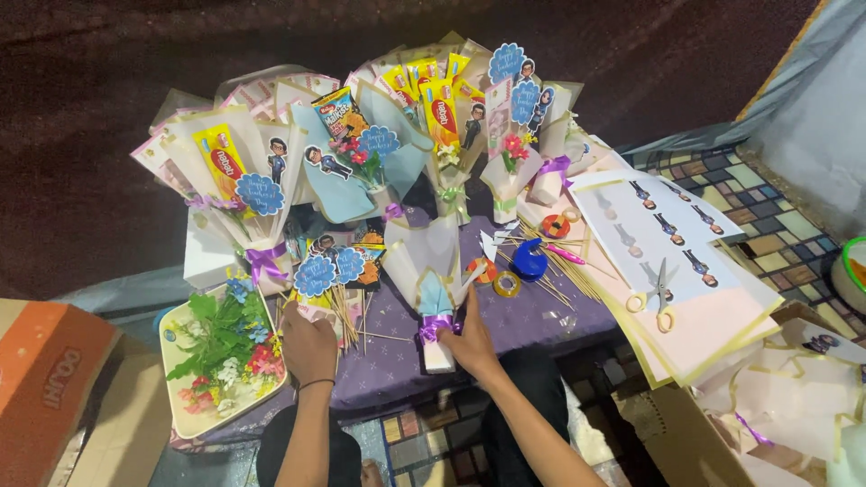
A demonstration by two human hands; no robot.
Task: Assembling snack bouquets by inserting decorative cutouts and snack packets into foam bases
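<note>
head | right hand (pixel 471 343) closed round the stem of one cream paper-wrapped bouquet with purple ribbon (pixel 431 275), upright, long axis pointing away from the hands | left hand (pixel 308 343) curled on a bundle of wooden skewers with blue round toppers (pixel 329 271) | purple-clothed counter (pixel 532 316) | yellow-handled scissors (pixel 661 293), one pair, right of both hands

Head view, artificial light from above and in front. The wrapped bouquets (pixel 433 117) and the pale paper sheets (pixel 686 271) at right are brightly lit, with mild glare on the glossy snack packets (pixel 221 162). The ground (pixel 108 72) beyond falls off into near darkness. Soft shadows lie under the purple table (pixel 532 320) edge and between the forearms. Wide-angle distortion bends the edges; fine detail is slightly soft and grainy throughout.
</note>
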